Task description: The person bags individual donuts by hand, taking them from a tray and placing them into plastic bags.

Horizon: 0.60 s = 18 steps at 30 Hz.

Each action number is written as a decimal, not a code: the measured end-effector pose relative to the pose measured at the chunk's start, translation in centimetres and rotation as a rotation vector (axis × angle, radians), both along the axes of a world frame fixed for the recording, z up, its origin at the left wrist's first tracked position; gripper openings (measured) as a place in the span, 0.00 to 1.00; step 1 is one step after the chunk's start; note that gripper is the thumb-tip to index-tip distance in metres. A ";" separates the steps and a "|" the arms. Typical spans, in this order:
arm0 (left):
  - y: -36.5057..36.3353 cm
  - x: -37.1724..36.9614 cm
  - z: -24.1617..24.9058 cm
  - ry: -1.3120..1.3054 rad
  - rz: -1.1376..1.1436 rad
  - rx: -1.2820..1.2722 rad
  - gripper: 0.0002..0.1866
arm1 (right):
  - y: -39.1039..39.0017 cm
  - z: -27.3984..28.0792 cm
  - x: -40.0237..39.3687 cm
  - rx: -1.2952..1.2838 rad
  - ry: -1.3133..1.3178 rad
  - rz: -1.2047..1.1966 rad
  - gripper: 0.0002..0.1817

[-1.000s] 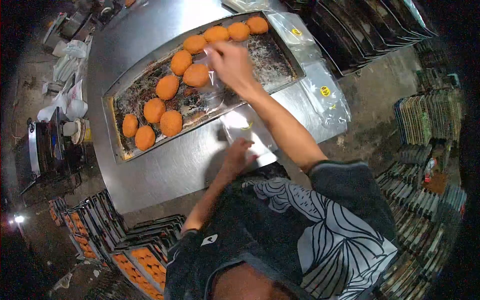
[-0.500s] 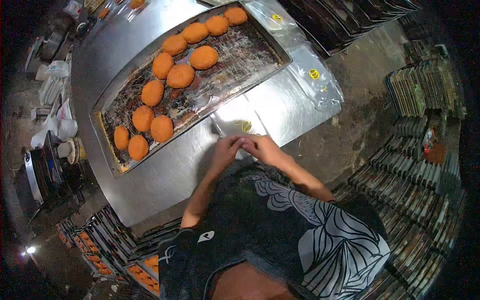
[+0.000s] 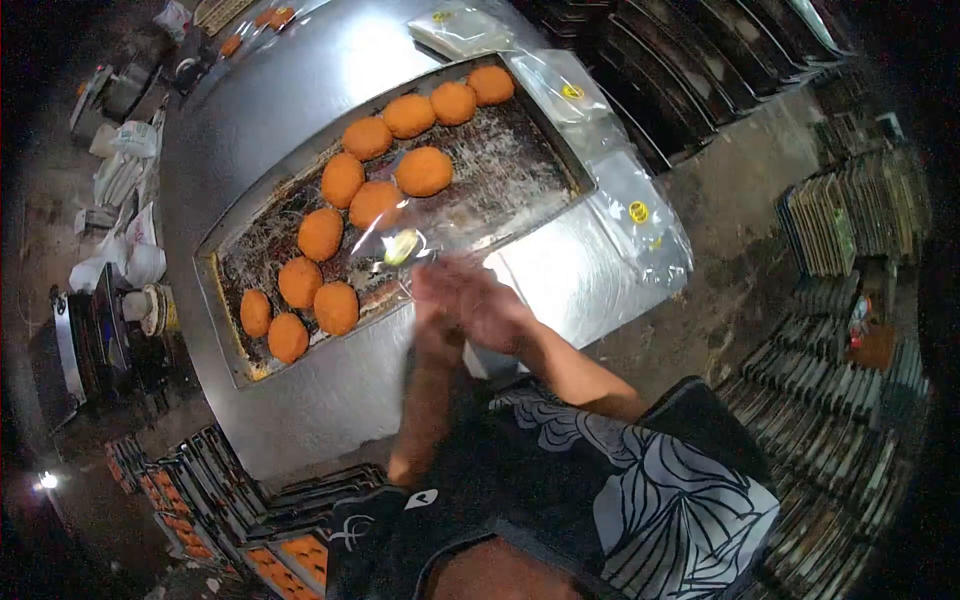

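A clear plastic bag [image 3: 400, 246] with a yellow mark stretches out from my hands over the near edge of a dark metal baking tray [image 3: 510, 150]. My left hand [image 3: 434, 300] grips the bag's near end. Beside it, my right hand [image 3: 492, 308] is closed on the same end, its fingers smeared by motion. Several round orange-brown buns [image 3: 337, 307] lie on the tray, mostly along its far and left sides. One bun [image 3: 376, 205] is partly behind the far end of the bag.
The tray rests on a shiny steel table [image 3: 275, 425]. Flat clear bags [image 3: 640, 212] lie along the table's right side, with another stack [image 3: 462, 32] at the back. Racks of trays [image 3: 820, 430] stand at right; trays of buns [image 3: 180, 500] are stacked at lower left.
My hands have moved forward and slightly left from the table's near edge towards the tray. The plastic bag now reaches over the tray's near side. The whole view has shifted slightly.
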<state>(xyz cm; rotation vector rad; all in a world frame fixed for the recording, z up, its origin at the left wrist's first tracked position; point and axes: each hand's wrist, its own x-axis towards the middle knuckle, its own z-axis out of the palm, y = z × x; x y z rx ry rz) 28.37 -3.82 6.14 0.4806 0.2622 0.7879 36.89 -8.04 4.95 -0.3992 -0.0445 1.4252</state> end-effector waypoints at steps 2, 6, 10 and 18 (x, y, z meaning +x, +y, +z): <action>2.2 -1.1 0.5 0.163 0.183 -0.074 0.22 | 1.8 -0.5 2.1 -0.157 -0.252 0.339 0.19; 5.6 -4.9 1.8 0.244 0.513 -0.258 0.18 | 14.8 0.7 17.0 -0.393 -1.792 -0.522 0.12; 5.0 -7.5 2.7 0.229 0.612 -0.354 0.17 | 22.2 -5.1 25.1 -0.837 -2.647 -0.526 0.22; 6.0 -9.9 1.9 0.033 0.689 -0.463 0.13 | 14.4 -2.9 13.7 -0.667 -2.727 -0.292 0.27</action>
